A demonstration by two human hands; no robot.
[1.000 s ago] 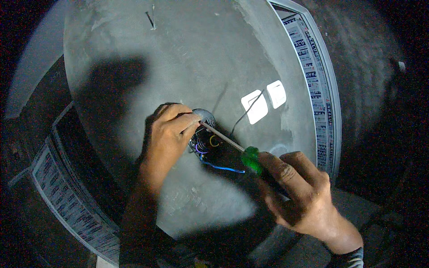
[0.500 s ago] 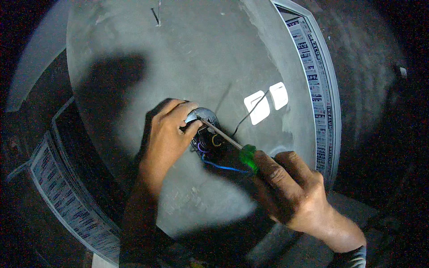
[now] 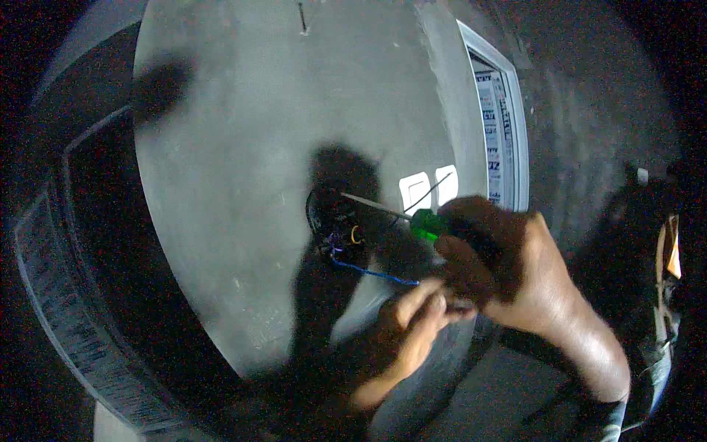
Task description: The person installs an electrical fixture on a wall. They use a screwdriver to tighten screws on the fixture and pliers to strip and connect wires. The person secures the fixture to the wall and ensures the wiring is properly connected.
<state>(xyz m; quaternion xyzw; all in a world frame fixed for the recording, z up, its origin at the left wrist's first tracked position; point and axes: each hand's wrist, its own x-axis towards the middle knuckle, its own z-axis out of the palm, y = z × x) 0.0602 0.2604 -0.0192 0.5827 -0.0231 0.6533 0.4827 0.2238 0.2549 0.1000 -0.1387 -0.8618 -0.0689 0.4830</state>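
Observation:
My right hand (image 3: 508, 258) is closed around a screwdriver (image 3: 427, 225) with a green handle. Its thin shaft points left toward a dark round wall box (image 3: 331, 214), and the tip is over the box's upper part in shadow. From the box comes a blue wire (image 3: 375, 273), its far end beside my left hand (image 3: 416, 320). That hand is below the screwdriver, close to my right one, with fingers pressed together. A small greyish thing seems to be at its fingertips, too blurred to name. A yellow wire (image 3: 356, 235) curls inside the box.
Two white wall plates (image 3: 414, 191) sit right of the box, a dark thin line crossing them. A nail (image 3: 302, 18) sticks out of the grey wall (image 3: 243, 132) above. Framed openings with printed film flank it, the right frame (image 3: 521, 140) being white.
My left hand has left the box and its shiny metal piece, moving down and right beside my right hand. The screwdriver has shifted slightly right and up. The view has tilted.

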